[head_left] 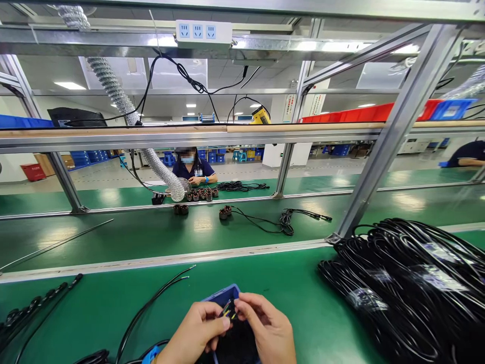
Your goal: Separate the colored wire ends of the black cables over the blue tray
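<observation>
The left hand [204, 327] and the right hand [270, 326] pinch short dark wires [230, 309] with yellow streaks, thumb and finger closed on them in each. The wires are above the blue bin [226, 293] on the green desk [288, 288]. Their long axis slants from near left to far right; which end leads is too small to tell.

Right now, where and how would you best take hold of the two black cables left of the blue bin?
I'd pinch the black cables midway along their curve, back from the thin exposed wire ends, coming from above. They run close together along the green bench, so finger and thumb could likely close across both.
</observation>
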A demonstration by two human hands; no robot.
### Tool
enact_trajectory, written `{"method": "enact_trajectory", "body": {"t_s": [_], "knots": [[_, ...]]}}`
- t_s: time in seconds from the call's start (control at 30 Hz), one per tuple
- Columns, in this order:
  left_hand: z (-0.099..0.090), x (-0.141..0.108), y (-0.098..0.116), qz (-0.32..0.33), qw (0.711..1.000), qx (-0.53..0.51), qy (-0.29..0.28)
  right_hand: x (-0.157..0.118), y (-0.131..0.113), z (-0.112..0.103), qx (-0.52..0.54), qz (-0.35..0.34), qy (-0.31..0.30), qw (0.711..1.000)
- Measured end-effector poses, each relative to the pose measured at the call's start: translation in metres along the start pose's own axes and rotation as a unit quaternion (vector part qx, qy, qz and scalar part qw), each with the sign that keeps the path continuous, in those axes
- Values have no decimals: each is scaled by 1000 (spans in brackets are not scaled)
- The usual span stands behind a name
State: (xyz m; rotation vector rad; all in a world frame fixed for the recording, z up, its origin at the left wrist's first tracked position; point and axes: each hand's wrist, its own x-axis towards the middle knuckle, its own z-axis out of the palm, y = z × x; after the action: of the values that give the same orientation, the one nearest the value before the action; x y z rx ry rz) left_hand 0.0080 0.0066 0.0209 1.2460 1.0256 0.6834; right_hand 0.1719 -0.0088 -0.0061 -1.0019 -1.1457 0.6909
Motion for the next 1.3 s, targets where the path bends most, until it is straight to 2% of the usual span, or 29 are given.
{"method": "enact_trajectory", "body": {"t_s": [0.17,0.3,0.93,1.1,1.3], "knots": [[0,0,1,0,1000,6,-11,-4,-1,-1,-67,-81,-16,994],[0,-1,2,-6,1000,8,-5,-3,-3,-1,-75,-108,-12,991],[0,0,2,2,1000,4,-9,-5,-3,2,-83,-128,1,988],[1,-1,4,-2,1000,3,-8,-4,-6,2,-104,-176,9,979],[2,-4,6,-7,1000,5,-8,-2,-11,3,-143,-279,13,950]]}}
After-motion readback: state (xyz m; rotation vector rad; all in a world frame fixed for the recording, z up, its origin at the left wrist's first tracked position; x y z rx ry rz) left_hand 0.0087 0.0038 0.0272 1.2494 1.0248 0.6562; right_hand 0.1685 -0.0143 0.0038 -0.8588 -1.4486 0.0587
